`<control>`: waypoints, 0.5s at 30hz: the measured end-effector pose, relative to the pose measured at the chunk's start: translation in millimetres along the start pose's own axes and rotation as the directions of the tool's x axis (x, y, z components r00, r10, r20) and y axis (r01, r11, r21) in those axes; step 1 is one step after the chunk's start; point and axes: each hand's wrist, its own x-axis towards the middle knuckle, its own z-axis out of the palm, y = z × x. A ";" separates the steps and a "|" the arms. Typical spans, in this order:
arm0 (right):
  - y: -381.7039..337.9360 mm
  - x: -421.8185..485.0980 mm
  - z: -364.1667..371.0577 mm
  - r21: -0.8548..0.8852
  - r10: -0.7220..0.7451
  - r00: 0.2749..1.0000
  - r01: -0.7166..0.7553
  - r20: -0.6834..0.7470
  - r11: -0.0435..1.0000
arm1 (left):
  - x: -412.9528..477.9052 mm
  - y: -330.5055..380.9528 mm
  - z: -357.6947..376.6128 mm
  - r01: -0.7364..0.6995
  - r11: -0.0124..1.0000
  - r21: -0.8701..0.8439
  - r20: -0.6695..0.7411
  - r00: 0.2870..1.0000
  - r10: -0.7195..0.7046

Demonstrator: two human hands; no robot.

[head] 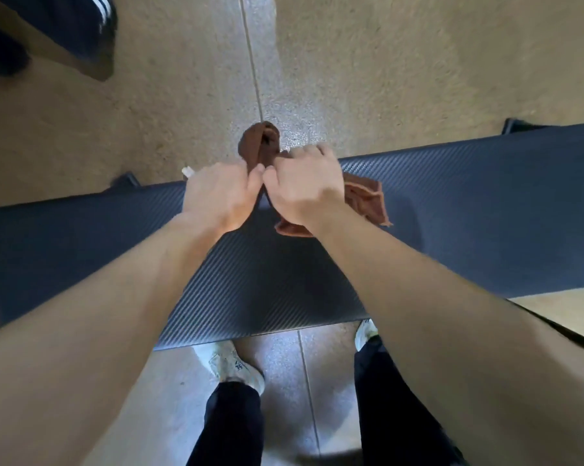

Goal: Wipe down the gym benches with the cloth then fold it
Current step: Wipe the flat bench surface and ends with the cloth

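Head cam, looking down. Both grips held the brown cloth (367, 200). The left grip (221, 196) and right grip (304, 186) sat side by side, thumbs nearly touching, over the far edge of the worktop (468, 213) (the black bench pad with a woven-texture cover). One bunched loop of cloth stuck out past the knuckles, over the floor (418, 62). A loose corner hung from under the right grip and trailed right, above the pad. I couldn't tell whether that corner touched the pad.

Key relation: the cloth ran from the far bunch to the near-right tail, so most of it lay on the right grip's side. The left grip had only the bunch end. The worktop's long axis ran left-right across the view, and my shoes (236, 364) were at its near long edge.

My read: this was a regrip or the start of the fold, not a wipe stroke. Bare pad lay on both sides of the grips, giving room to spread the cloth flat. Risk: the far edge was right under the hands, so a dropped end would go to the floor.
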 end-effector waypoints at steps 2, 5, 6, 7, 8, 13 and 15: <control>-4.1 -0.1 0.3 0.027 -0.019 1.000 0.018 0.007 0.999 | -3.1 -0.3 -2.2 0.023 1.000 0.018 0.014 1.000 -0.023; 29.5 -0.6 -3.8 0.030 -0.063 0.997 0.062 0.035 0.998 | 4.3 36.3 -1.8 0.119 0.992 0.036 0.032 0.992 -0.120; 48.8 0.1 -5.9 0.025 -0.061 0.997 0.060 0.044 0.998 | 9.0 56.3 -2.3 0.147 0.988 0.043 0.039 0.988 -0.148; 70.4 0.0 -8.3 0.019 -0.046 0.998 0.046 0.042 0.999 | 14.3 79.0 -1.9 0.159 0.986 0.049 0.052 0.985 -0.162; 95.4 -1.1 -10.2 0.014 -0.025 0.999 0.025 0.037 1.000 | 20.7 104.0 -0.2 0.157 0.986 0.051 0.068 0.985 -0.160; 257.8 -27.8 -27.1 -0.080 0.120 0.993 -0.120 -0.002 0.990 | 69.4 263.7 19.3 0.025 0.998 -0.053 0.148 0.989 -0.017; 323.2 -38.7 -35.9 -0.130 0.210 0.978 -0.209 -0.003 0.969 | 86.0 325.2 24.3 -0.048 0.995 -0.082 0.180 0.982 0.062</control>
